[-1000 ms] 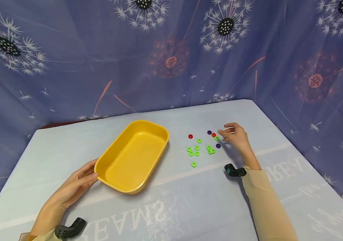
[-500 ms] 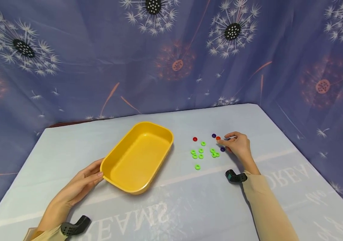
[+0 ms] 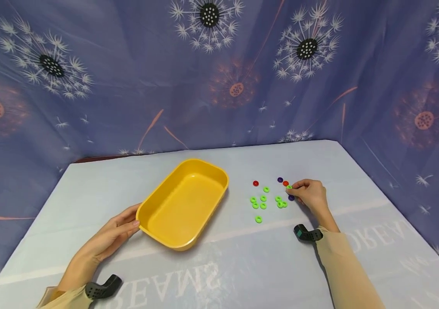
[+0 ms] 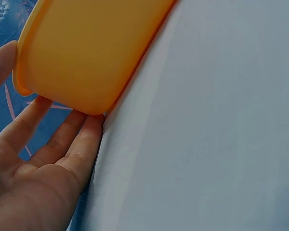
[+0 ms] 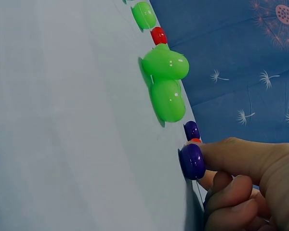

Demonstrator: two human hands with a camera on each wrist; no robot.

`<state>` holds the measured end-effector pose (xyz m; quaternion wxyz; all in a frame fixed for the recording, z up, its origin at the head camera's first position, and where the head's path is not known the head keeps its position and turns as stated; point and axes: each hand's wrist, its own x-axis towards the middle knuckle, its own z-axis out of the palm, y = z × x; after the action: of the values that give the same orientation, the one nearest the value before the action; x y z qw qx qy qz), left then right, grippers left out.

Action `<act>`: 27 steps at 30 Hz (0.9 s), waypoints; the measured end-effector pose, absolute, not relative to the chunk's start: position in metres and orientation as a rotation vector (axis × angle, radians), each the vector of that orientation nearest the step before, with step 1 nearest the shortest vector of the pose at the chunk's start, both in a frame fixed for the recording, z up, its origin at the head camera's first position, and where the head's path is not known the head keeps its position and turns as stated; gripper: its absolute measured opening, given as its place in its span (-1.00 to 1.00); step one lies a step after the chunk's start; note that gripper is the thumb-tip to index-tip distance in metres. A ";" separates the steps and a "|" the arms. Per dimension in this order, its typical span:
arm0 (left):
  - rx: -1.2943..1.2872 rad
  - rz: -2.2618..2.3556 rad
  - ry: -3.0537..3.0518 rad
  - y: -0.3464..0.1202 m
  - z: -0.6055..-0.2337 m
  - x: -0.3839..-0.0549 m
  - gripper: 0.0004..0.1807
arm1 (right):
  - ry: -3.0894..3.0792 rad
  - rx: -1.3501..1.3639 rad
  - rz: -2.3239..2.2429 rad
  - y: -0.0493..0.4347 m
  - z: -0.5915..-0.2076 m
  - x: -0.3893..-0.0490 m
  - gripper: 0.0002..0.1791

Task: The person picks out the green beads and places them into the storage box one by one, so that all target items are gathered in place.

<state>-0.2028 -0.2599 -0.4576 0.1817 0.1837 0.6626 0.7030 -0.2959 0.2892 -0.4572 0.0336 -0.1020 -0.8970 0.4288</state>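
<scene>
Left hand (image 3: pixel 113 231): fingers straight, touching near-left end of yellow tray (image 3: pixel 184 206). Loose green rings (image 3: pixel 280 205) on table (image 3: pixel 242 274), right of tray. Right hand (image 3: pixel 312 195): thumb and index pinch single green ring (image 3: pixel 289 187), purple ring (image 3: pixel 291 198) just beside. Orange ring (image 3: pixel 285 183) just beyond, curtain (image 3: pixel 157 64) behind.
</scene>
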 end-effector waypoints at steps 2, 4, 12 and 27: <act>0.502 1.974 1.881 -0.260 -0.457 -0.202 -0.46 | -2.753 -0.325 1.334 0.290 -0.458 -0.294 -0.61; 0.495 1.971 1.881 -0.260 -0.456 -0.201 -0.46 | -2.743 -0.334 1.357 0.290 -0.458 -0.291 -0.61; 0.502 1.980 1.843 -0.263 -0.456 -0.192 -0.44 | -2.712 -0.343 1.458 0.285 -0.453 -0.284 -0.60; 0.502 1.998 1.840 -0.262 -0.454 -0.189 -0.42 | -2.690 0.131 1.413 0.169 -0.361 -0.321 -0.70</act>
<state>-0.1895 -0.2616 -0.4541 0.1885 0.1783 0.6542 0.7104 -0.3210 0.1685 -0.3614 0.0500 0.0430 -0.8833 0.4641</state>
